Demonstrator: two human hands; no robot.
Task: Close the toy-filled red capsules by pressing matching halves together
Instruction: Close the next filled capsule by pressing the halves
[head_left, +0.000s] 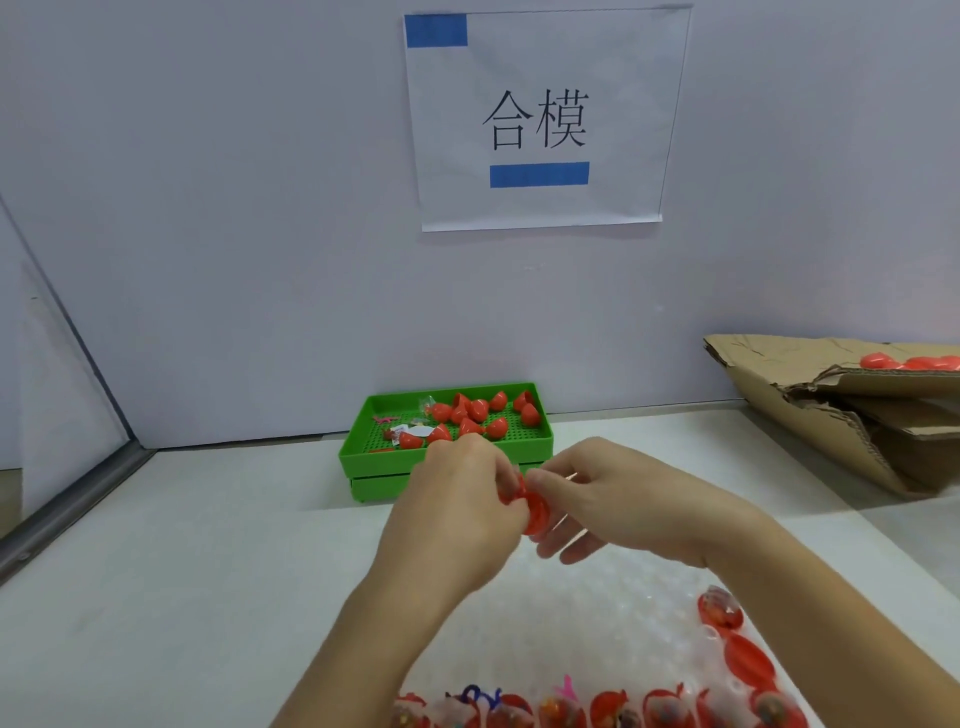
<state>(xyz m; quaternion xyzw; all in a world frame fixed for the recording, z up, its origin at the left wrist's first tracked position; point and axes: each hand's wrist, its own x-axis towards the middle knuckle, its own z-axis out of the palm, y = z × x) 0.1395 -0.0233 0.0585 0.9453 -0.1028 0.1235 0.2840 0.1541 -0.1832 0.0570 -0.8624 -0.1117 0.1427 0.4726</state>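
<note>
Between my two hands, above the table's middle, is a red capsule (537, 512). My left hand (462, 499) grips its left half with curled fingers. My right hand (597, 493) pinches its right half between thumb and forefinger, the other fingers spread below. The seam between the halves is mostly hidden by my fingers. Several loose red capsule halves (478, 413) lie in a green tray (447, 460) behind my hands. A row of toy-filled open red halves (608, 709) sits on bubble wrap (587, 623) at the near edge.
A torn cardboard box (841, 415) holding more red capsules (909, 362) lies at the right. A white wall with a paper sign (540, 119) stands close behind the tray. A metal frame edge (67, 514) runs along the left.
</note>
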